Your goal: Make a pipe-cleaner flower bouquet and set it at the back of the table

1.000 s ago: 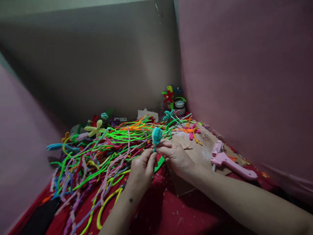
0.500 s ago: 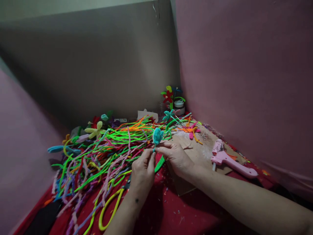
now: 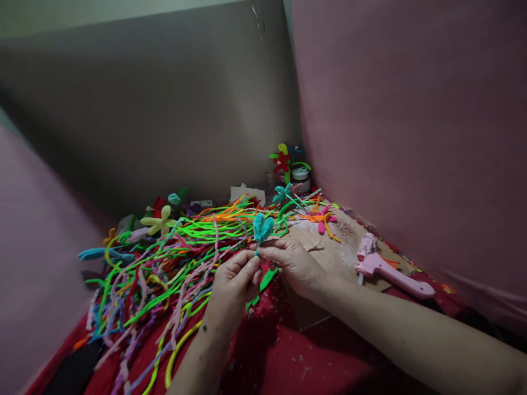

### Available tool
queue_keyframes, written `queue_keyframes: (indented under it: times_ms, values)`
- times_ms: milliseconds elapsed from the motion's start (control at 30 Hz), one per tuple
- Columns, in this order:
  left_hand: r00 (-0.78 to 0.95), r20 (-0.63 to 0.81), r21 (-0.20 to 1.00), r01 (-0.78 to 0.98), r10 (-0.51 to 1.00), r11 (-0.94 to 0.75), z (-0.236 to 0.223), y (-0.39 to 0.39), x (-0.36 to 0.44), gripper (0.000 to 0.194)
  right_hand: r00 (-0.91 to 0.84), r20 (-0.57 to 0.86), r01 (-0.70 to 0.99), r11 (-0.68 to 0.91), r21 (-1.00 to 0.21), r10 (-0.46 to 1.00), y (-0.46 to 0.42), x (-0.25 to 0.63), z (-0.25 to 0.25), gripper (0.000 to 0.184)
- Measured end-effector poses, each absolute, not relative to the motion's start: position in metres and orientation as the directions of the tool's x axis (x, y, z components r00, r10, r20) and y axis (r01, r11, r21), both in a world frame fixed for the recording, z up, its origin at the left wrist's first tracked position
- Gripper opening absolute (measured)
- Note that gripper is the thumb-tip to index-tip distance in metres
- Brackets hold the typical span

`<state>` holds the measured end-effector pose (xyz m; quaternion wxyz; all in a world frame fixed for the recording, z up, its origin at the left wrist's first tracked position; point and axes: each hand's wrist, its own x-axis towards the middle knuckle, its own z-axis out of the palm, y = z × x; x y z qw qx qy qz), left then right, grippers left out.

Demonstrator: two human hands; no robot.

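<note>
A teal pipe-cleaner flower [image 3: 262, 227] stands upright between my hands, its fuzzy looped petals pointing up. My left hand [image 3: 235, 277] pinches the base of it from the left, thumb and forefinger together. From the right, my right hand [image 3: 292, 263] closes its fingertips on the same base, just under the petals. The fingers hide most of the stem. Below the hands a green fuzzy piece [image 3: 267, 281] shows in part; I cannot tell whether it joins the flower.
A big heap of coloured pipe cleaners [image 3: 197, 227] spreads to the left. At right a pink glue gun [image 3: 389, 271] lies on a cardboard sheet [image 3: 335, 260] beside finished flowers [image 3: 323, 219]. Red cloth [image 3: 280, 351] covers the surface. A pot of flowers [image 3: 300, 178] stands in the corner.
The flower has turned in my fingers, so separate petals now show where it looked like one rounded bunch. My left hand has shifted slightly left and rolled, covering the scissors' dark pivot.
</note>
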<state>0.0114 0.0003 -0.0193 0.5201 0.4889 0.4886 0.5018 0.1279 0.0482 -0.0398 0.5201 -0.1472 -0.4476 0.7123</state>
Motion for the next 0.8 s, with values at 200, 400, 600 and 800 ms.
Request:
queue_keyframes:
  times_ms: [200, 400, 600, 800]
  values:
    - [0.147, -0.022, 0.991, -0.124, 0.989, 0.041, -0.019, 0.001, 0.007, 0.021, -0.483, 0.29, -0.605, -0.075, -0.793, 0.827, 0.05, 0.128, -0.044, 0.022]
    - [0.051, 0.041, 0.99, 0.134, 0.998, -0.048, -0.023, 0.002, 0.01, 0.028, -0.414, 0.23, -0.635, -0.098, -0.767, 0.881, 0.047, 0.128, -0.041, 0.018]
    - [-0.066, 0.449, 0.678, 0.675, 0.891, -0.292, -0.037, 0.007, 0.014, 0.02, -0.334, 0.153, -0.663, -0.117, -0.74, 0.93, 0.046, 0.126, -0.043, 0.016]
    - [0.013, 0.601, 0.496, 0.779, 0.799, -0.385, -0.047, 0.008, 0.009, 0.016, -0.328, 0.193, -0.637, -0.066, -0.768, 0.925, 0.047, 0.125, -0.045, 0.015]
